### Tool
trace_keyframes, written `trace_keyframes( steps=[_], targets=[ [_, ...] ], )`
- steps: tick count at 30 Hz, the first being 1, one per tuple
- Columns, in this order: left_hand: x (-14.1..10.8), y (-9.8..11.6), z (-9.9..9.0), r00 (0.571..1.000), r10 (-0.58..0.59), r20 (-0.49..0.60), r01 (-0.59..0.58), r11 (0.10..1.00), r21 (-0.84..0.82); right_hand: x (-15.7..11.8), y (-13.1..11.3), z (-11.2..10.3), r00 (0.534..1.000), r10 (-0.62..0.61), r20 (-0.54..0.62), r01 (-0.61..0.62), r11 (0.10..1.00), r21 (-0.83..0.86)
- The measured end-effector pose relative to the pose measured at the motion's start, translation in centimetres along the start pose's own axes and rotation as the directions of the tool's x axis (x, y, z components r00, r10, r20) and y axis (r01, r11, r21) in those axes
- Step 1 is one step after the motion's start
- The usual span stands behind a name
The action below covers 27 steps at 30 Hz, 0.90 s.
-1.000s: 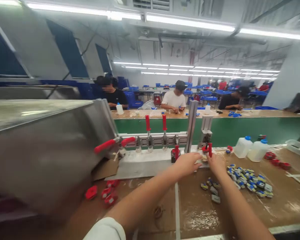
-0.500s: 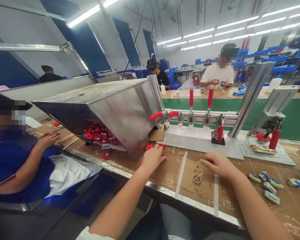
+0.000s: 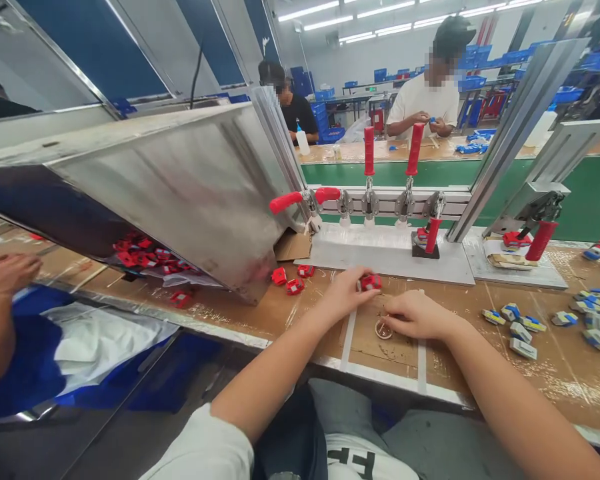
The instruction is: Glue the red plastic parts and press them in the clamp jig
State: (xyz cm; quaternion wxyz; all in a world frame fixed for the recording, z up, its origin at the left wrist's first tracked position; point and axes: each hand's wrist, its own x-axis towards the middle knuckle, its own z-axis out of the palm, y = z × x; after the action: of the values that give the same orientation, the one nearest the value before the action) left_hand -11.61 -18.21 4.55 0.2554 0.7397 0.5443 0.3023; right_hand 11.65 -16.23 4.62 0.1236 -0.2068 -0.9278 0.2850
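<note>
In the head view my left hand (image 3: 351,291) grips a small red toy car piece (image 3: 371,283) between thumb and fingers, above the brown bench covering. My right hand (image 3: 411,316) is just to its right, lower down. Its fingertips are pinched together over a small round ring-like dish (image 3: 383,329) on a cardboard patch; anything between them is too small to make out. Several loose red toy car pieces (image 3: 295,287) lie left of my left hand, beside a metal bin (image 3: 200,193) holding many more.
Behind my hands stands a metal fixture with red-handled toggle clamps (image 3: 369,152); a second clamp fixture (image 3: 541,241) is to the right. Grey, blue and yellow toy vehicles (image 3: 523,332) lie on the right. A co-worker's hand (image 3: 10,272) is at the far left. Others sit across the green-edged bench.
My left hand has come right from the red pieces, now with one in its fingers. My right hand has moved down and left onto the ring-like dish. The view has shifted.
</note>
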Motion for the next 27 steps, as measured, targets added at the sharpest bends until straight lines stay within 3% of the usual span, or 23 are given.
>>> trace_keyframes(
  steps=[3,6,9,11,13,15,17,18,27],
  targets=[
    [3.2,-0.1,3.0,1.000,-0.014,-0.011,0.011,0.974,-0.226,0.0,0.1,0.3,1.000,-0.007,0.001,0.007,0.999,0.047],
    [4.3,-0.9,4.8,0.996,-0.093,-0.002,0.083,0.909,-0.407,0.0,0.0,0.4,1.000,-0.022,0.013,0.020,0.990,0.140],
    [4.0,-1.3,5.1,0.994,-0.102,0.043,0.111,0.908,-0.405,0.0,0.4,0.5,0.999,-0.006,-0.046,0.019,0.961,0.277],
    [3.7,-1.3,4.9,0.993,-0.076,0.092,0.105,0.920,-0.377,0.0,1.1,0.5,0.985,0.045,-0.166,0.019,0.931,0.364],
    [3.6,-1.1,4.7,0.989,-0.059,0.135,0.105,0.926,-0.362,-0.1,2.0,0.4,0.923,0.165,-0.348,0.005,0.898,0.440],
    [3.6,-0.9,4.6,0.984,-0.069,0.163,0.122,0.931,-0.344,-0.1,2.8,0.2,0.790,0.330,-0.517,-0.037,0.867,0.498],
    [3.7,-0.7,4.6,0.980,-0.078,0.185,0.135,0.938,-0.320,0.0,3.4,0.1,0.666,0.445,-0.599,-0.088,0.844,0.530],
    [3.7,-0.7,4.5,0.978,-0.075,0.197,0.135,0.940,-0.313,0.2,3.6,0.1,0.639,0.473,-0.607,-0.111,0.837,0.535],
    [3.7,-0.7,4.5,0.981,-0.049,0.185,0.093,0.967,-0.236,0.8,3.6,0.5,0.682,0.486,-0.547,-0.192,0.840,0.507]
  ],
)
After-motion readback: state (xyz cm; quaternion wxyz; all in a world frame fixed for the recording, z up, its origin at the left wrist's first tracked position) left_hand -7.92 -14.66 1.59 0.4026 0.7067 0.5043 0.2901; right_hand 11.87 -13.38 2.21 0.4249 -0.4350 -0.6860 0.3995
